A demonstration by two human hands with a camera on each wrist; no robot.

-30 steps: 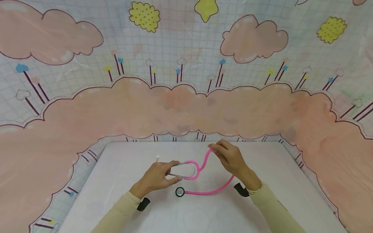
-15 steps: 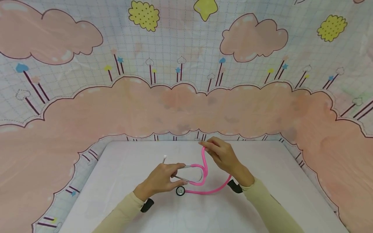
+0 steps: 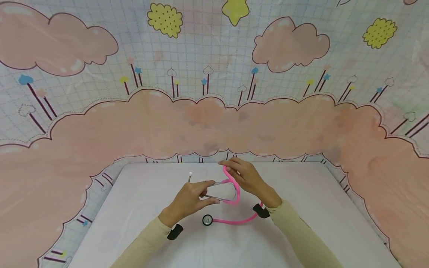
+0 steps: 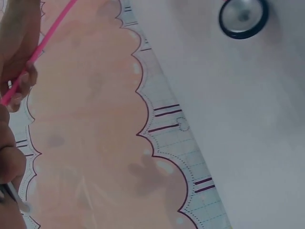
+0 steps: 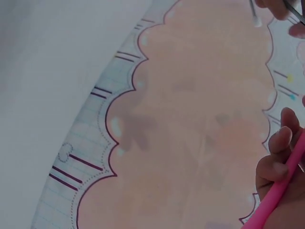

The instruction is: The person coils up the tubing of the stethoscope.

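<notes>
could kink the pink tubing [image 3: 236, 222] here by bending it too tightly, or drag the chest piece [image 3: 207, 220] by pulling too far! pinching the stethoscope [image 3: 238, 192] by its metal ear tubes [image 3: 210, 197] in the left grip [image 3: 189, 197], clamped round the tubing in the right grip [image 3: 248, 176]. see the looped end [image 3: 230, 202] right between both grips and the chest piece nearer the body, resting on the tabletop [image 3: 117, 223].

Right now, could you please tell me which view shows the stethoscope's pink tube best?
The head view: most of the pink tube shows, from chest piece to metal frame, though the right hand hides part. The left wrist view shows only a length at upper left; the right wrist view, a piece at lower right.
</notes>
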